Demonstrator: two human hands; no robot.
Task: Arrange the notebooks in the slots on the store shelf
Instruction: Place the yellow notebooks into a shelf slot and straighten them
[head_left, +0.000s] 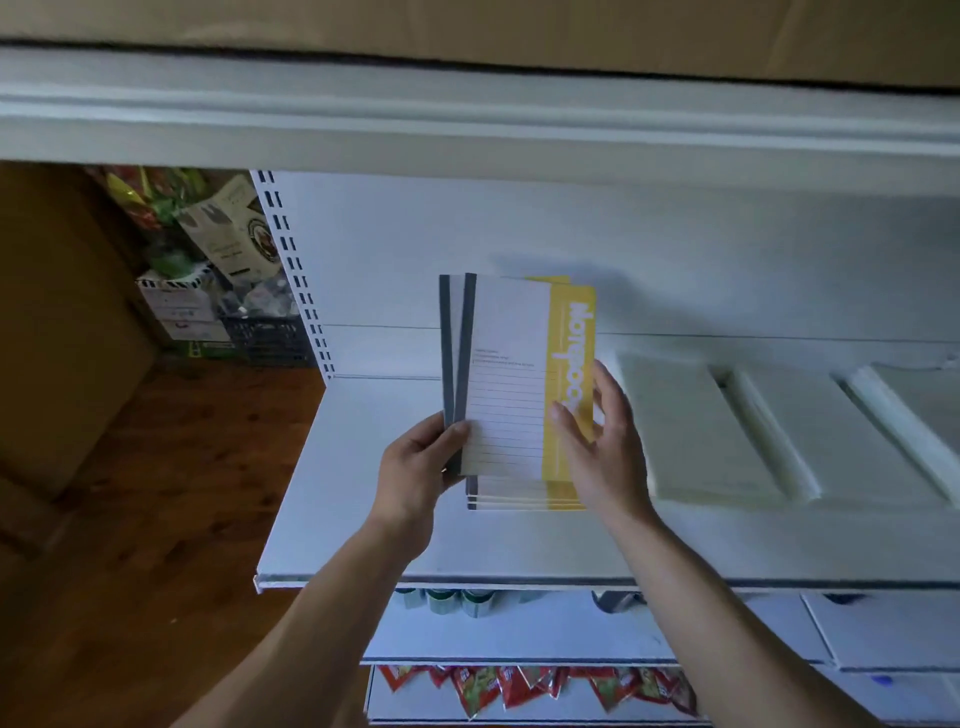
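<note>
Two notebooks (511, 364) with white and yellow covers and grey spines stand tilted above the white shelf (363, 493). My left hand (415, 467) grips them at the lower left corner by the spines. At the yellow right edge, my right hand (602, 441) holds the front notebook with spread fingers. Under them lies a small flat stack of the same notebooks (519, 496) on the shelf. To the right, pale stacks of notebooks (696, 431) lie side by side in rows.
An upper shelf edge (467, 119) hangs overhead. Lower shelves hold red snack packets (519, 686) and small cans (447, 600). At the left are a wooden floor (156, 493), a dark crate (270, 338) and bagged goods (218, 234).
</note>
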